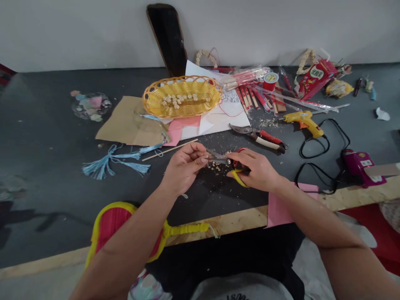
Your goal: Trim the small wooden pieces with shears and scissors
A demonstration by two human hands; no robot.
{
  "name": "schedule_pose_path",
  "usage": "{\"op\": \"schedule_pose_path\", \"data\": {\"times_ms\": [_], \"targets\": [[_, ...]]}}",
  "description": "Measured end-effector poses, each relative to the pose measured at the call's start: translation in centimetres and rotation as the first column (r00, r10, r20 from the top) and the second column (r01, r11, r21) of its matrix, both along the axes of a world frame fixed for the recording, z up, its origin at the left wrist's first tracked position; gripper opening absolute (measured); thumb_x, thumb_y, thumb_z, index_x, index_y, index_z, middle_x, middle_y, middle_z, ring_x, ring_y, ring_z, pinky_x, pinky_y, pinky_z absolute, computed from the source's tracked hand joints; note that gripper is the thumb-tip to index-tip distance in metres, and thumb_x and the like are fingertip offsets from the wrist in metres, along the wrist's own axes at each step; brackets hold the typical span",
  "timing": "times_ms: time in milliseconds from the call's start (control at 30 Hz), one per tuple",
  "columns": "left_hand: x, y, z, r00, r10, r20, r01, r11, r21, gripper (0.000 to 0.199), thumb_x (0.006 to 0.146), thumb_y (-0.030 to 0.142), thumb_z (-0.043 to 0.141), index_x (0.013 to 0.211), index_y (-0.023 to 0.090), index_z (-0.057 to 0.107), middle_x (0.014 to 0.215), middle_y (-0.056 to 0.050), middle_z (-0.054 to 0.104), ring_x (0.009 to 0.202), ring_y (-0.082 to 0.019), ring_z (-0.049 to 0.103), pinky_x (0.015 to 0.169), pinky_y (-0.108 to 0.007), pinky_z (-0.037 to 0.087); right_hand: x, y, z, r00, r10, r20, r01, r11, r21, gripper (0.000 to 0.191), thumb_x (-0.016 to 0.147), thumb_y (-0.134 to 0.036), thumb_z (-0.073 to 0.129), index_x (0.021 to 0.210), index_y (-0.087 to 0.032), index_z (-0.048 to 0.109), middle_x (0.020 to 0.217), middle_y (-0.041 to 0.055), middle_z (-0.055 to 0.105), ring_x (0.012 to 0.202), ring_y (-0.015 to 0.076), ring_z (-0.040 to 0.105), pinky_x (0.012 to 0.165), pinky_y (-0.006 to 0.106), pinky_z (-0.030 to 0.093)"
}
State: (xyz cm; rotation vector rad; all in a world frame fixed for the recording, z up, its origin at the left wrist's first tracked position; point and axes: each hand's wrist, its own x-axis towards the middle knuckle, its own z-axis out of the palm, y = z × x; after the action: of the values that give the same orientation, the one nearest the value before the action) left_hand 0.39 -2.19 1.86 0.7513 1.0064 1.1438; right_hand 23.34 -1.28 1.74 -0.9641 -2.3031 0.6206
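Note:
My right hand (258, 168) is closed on a pair of scissors (237, 177) with red and yellow handles, blades pointing left and parted. The fingers of my left hand (186, 166) pinch something too small to make out, right at the blade tips. Pale crumbs and chips (218, 167) lie on the dark table under the blades. Behind my left hand lies a thin wooden stick (170, 150). Light-blue tassels (101, 164) lie to its left. Beyond the scissors rest pruning shears (259, 137) with red and white handles.
A yellow woven basket (150, 102) with small pale pieces stands on papers at the back. To the right are a yellow glue gun (304, 121), its black cord and a red drink carton (317, 77). A red fan with yellow trim (111, 216) lies under my left forearm. A phone (167, 37) leans on the wall.

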Motion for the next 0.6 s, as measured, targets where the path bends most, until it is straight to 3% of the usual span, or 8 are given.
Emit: {"op": "schedule_pose_path", "data": {"times_ms": [167,367,600], "targets": [[0.0,-0.2,-0.2,0.988,-0.034,-0.150,0.044,0.997,0.063,0.043,0.064,0.020,0.084,0.093,0.020,0.052,0.073,0.003,0.069,0.068,-0.011,0.065,0.064,-0.020,0.048,-0.1,-0.1,-0.8,0.999,0.014,0.030,-0.016,0.999,0.040,0.037,0.088,-0.035,0.066,0.121,-0.018,0.064,0.101,0.0101,0.072,0.099,0.0219,0.067,0.089,0.034,0.054],[0.0,-0.3,0.1,0.920,-0.062,-0.388,0.124,0.983,0.136,0.042,0.071,0.022,0.075,0.100,0.022,0.044,0.074,0.003,0.068,0.067,-0.012,0.066,0.060,-0.021,0.046,0.1,0.2,-1.2,0.999,0.041,0.033,-0.044,0.997,0.070,0.036,0.089,-0.037,0.065,0.120,-0.018,0.064,0.097,0.0091,0.072,0.094,0.0212,0.068,0.088,0.034,0.055],[-0.1,-0.3,0.1,0.895,-0.082,-0.438,0.166,0.973,0.158,0.041,0.074,0.024,0.071,0.101,0.022,0.040,0.076,0.003,0.068,0.069,-0.014,0.068,0.060,-0.023,0.048,0.3,0.3,-1.3,0.997,0.067,0.047,-0.069,0.996,0.050,0.037,0.091,-0.037,0.065,0.121,-0.017,0.065,0.096,0.0089,0.073,0.090,0.0194,0.068,0.082,0.031,0.055]]}}
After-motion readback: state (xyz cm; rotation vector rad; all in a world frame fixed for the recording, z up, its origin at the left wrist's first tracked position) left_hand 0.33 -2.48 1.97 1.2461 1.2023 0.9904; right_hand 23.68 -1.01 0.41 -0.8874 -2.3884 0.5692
